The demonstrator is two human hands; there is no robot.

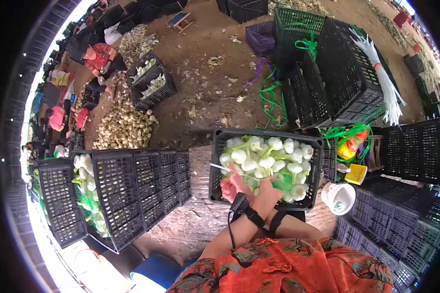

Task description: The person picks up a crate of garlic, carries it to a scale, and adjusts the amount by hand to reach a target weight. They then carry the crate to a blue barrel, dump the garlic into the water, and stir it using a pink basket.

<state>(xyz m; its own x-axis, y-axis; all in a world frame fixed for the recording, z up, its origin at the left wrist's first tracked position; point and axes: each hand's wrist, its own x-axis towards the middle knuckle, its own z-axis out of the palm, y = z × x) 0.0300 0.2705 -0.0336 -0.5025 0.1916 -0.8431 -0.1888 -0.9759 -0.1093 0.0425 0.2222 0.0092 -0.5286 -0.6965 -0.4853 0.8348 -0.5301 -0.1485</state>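
Note:
A black plastic crate [217,168] full of white bulbs with green stalks [269,156] stands right in front of me. My forearms cross over its near edge, each with a black wrist strap. My left hand [270,189] reaches over to the right and closes on a green strap [284,183] lying on the bulbs. My right hand [232,184] lies to the left of it, pinching a thin white strip [220,168] that runs across the bulbs. Both hands rest on the top layer of bulbs.
Black crates [132,185] on my left hold more bulbs. Empty crates stack at back right [342,73] with a bundle of white strips [386,88] and green straps [269,97]. A white tub [338,198], a loose bulb pile [122,127], and other people at far left.

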